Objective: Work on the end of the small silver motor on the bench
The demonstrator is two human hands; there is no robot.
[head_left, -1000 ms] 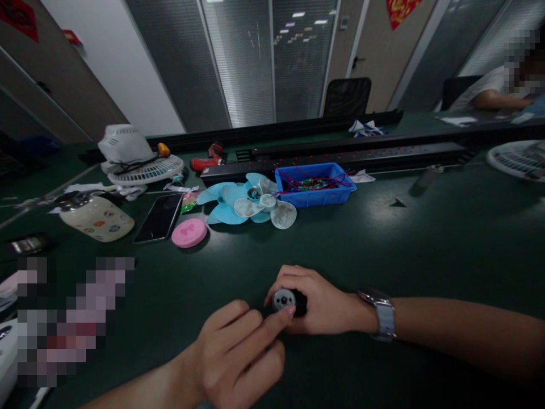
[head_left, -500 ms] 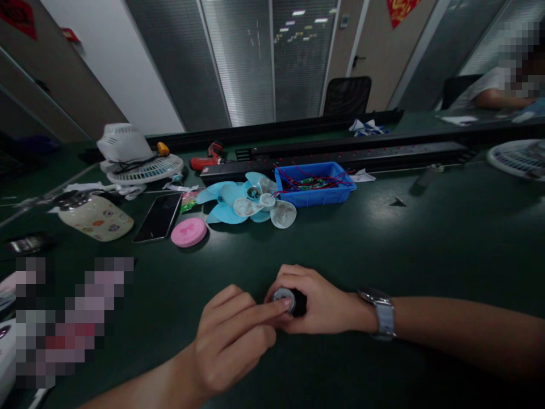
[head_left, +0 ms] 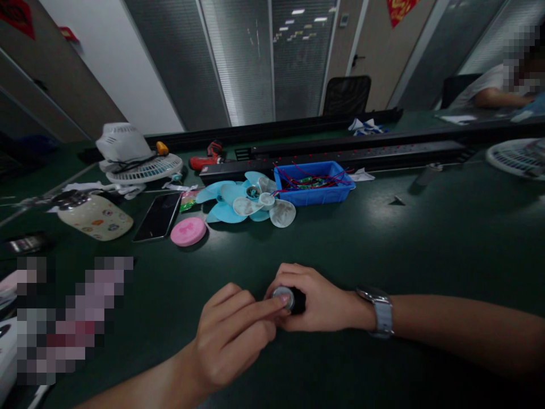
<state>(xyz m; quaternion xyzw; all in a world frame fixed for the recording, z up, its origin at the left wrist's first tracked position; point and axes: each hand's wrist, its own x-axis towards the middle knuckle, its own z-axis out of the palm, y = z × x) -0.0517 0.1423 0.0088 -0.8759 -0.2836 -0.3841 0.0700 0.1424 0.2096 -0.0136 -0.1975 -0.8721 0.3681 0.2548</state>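
Note:
My right hand (head_left: 313,298) is wrapped round a short black cylinder with a round silver end (head_left: 283,293), and that end faces up and to the left. It is held just above the dark green table; its lower part is hidden in the palm. My left hand (head_left: 236,332) comes in from the left with its index fingertip resting on the silver face. The other left fingers are curled and lie close together beside the right hand. The left thumb is hidden, so whether a small piece sits in those fingers I cannot tell.
Ahead lie blue and clear fan blades (head_left: 251,201), a blue bin (head_left: 315,184) of wired boards and a pink round case (head_left: 188,232). A phone (head_left: 157,217), a cream bottle (head_left: 96,216) and a fan (head_left: 131,153) stand left. Another person (head_left: 489,91) sits far right.
The left index fingertip has shifted slightly on the silver end, and more of that face shows. Otherwise both hands and the cylinder stay in nearly the same place.

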